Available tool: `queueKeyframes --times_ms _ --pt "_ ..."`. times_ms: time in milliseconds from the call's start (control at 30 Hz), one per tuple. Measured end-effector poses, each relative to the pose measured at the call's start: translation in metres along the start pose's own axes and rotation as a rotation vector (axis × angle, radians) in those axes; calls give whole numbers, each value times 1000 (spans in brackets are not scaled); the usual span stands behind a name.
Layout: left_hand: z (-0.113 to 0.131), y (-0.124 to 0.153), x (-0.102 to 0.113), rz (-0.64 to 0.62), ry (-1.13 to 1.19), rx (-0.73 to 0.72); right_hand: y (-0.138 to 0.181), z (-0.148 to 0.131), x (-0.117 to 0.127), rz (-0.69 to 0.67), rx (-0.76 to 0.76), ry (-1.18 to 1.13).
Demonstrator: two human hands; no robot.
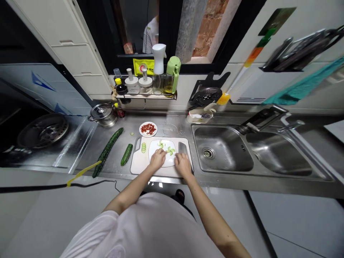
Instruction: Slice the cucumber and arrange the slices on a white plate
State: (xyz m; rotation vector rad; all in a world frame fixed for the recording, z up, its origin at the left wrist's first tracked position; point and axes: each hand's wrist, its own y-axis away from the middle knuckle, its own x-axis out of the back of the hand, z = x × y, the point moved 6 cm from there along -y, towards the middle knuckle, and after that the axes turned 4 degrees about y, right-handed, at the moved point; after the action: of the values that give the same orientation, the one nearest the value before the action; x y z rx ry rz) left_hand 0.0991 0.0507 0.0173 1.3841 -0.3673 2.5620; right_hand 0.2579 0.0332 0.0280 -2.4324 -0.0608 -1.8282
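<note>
A white plate (153,146) rests on a light cutting board (136,165). Thin cucumber slices (170,151) lie on it in two pinwheel-like groups. My left hand (158,159) is over the plate's left front part, its fingers drawn together by the slices; anything between them is too small to make out. At the plate's right edge is my right hand (184,165), fingers curled, their grip unclear. Just beyond it lies a cleaver blade (183,147), its handle mostly hidden. A short row of cucumber slices (143,147) sits on the board, left of the plate.
Left of the board lie a cucumber piece (126,154) and a long cucumber (109,150). A small plate of chopped red pieces (148,129) stands behind the board. A lidded pot (103,114) is at back left, a double sink (223,148) at right, a bottle rack (146,96) above.
</note>
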Motion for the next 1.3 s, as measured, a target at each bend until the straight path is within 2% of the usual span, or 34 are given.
queueKeyframes --times_ms 200,667,867,967,1133,1300 --pt "-8 16 13 63 9 -12 3 6 2 33 -19 -26" --pt "-41 36 49 166 -20 93 5 -15 -7 42 -13 -132" --pt "-67 32 68 257 -129 299 9 -31 -20 73 16 -225" --pt "-78 30 73 259 -176 383 13 -41 -24 89 43 -242" --pt "-90 33 73 229 -205 506 12 -50 -19 110 66 -274" --pt "-97 35 70 205 -193 572 5 -47 -12 122 92 -287"
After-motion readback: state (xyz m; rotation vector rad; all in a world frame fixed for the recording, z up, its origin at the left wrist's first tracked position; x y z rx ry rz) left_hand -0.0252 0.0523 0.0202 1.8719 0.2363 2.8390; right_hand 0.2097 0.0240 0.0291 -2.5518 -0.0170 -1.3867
